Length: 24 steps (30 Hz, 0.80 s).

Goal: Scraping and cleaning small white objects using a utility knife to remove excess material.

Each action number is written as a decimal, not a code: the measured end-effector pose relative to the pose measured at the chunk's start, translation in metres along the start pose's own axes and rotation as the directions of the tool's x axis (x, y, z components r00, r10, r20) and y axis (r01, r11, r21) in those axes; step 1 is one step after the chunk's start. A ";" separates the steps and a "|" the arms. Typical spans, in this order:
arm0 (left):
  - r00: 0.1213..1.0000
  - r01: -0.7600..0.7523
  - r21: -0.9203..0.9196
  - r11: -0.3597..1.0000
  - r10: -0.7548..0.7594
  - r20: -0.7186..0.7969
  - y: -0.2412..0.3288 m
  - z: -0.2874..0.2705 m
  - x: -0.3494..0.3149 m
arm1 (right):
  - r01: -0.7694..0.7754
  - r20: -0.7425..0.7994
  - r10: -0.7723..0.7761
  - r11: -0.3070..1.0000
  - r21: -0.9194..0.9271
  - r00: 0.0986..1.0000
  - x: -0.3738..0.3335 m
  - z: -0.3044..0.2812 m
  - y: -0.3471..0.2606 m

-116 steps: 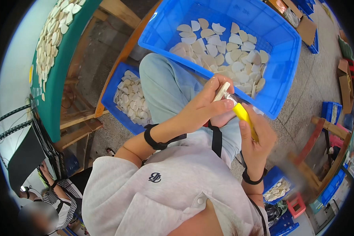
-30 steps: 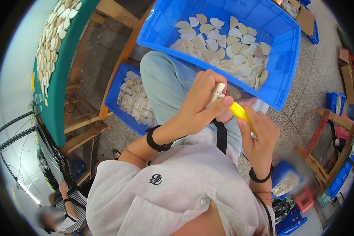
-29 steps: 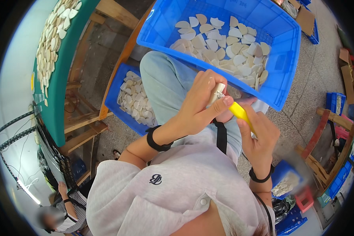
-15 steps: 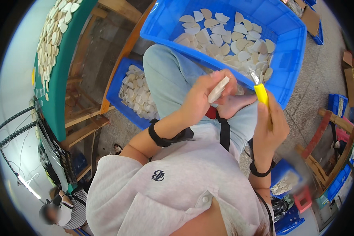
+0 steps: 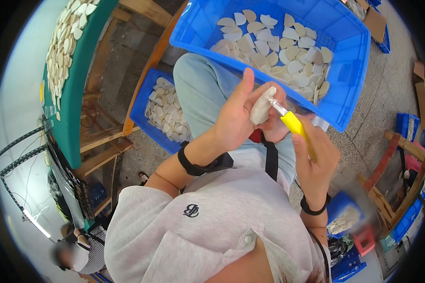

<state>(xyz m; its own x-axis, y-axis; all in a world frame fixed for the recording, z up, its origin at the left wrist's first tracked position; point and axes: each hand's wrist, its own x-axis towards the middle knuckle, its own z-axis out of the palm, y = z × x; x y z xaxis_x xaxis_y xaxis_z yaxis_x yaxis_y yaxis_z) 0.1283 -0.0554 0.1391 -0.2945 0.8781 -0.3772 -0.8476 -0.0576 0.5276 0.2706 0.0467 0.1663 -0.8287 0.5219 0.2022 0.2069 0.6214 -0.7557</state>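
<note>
My left hand (image 5: 243, 106) holds a pale, flat, rounded piece (image 5: 262, 106) against its curled fingers, with the thumb raised away from it. My right hand (image 5: 318, 146) is closed around the yellow handle of a slim knife-like tool (image 5: 293, 125). The tool's silver metal tip meets the upper right edge of the pale piece; its exact shape is too small to make out. Just beyond both hands stands a large blue crate (image 5: 250, 70), with many similar half-round pale pieces (image 5: 295, 67) spread over its bottom.
Left of my leg, a smaller blue bin (image 5: 138, 111) holds more pale pieces. A green-topped table (image 5: 73, 137) at far left carries a heap of them. Wooden frames (image 5: 387, 207), a red stool (image 5: 363, 239) and another blue bin (image 5: 335, 203) stand right. Another person (image 5: 80, 257) is at lower left.
My right hand has moved left, bringing the tool's tip from above the crate onto the pale piece. My left thumb has lifted off the piece, which now shows its broader face.
</note>
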 end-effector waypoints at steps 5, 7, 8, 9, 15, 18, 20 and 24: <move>0.984 -0.176 0.532 0.829 0.127 0.128 -0.001 -0.004 -0.004 | 0.063 -0.008 -0.063 0.998 -0.020 0.998 0.000 0.003 0.003; 0.984 -0.176 0.545 0.820 0.134 0.116 0.000 -0.002 -0.006 | 0.074 -0.009 -0.074 0.997 -0.037 0.997 0.000 0.002 0.003; 0.984 -0.177 0.558 0.810 0.143 0.105 0.000 -0.001 -0.007 | 0.087 -0.010 -0.087 0.995 -0.055 0.996 0.000 0.002 0.004; 0.984 -0.175 0.558 0.811 0.141 0.105 0.001 0.000 -0.007 | 0.084 -0.010 -0.085 0.995 -0.055 0.996 0.000 0.001 0.003; 0.971 -0.238 0.677 0.697 0.183 0.153 0.001 -0.003 -0.010 | 0.100 0.033 -0.096 0.982 -0.163 0.995 0.000 -0.005 0.002; 0.977 -0.214 0.672 0.709 0.159 0.144 0.002 -0.003 -0.011 | 0.104 0.039 -0.099 0.980 -0.171 0.994 -0.001 -0.006 0.002; 0.980 -0.199 0.662 0.723 0.150 0.132 0.002 -0.001 -0.011 | 0.106 0.036 -0.101 0.980 -0.171 0.994 -0.001 -0.007 0.002; 0.980 -0.196 0.679 0.708 0.155 0.122 0.000 -0.003 -0.012 | 0.115 0.032 -0.112 0.978 -0.175 0.993 -0.002 -0.007 0.003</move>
<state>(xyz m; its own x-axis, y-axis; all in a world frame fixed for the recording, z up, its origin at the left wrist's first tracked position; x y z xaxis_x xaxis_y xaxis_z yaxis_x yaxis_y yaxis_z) 0.1306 -0.0675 0.1410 -0.3658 0.9100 -0.1950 -0.2422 0.1092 0.9641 0.2768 0.0513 0.1676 -0.8626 0.4307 0.2655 0.1976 0.7699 -0.6069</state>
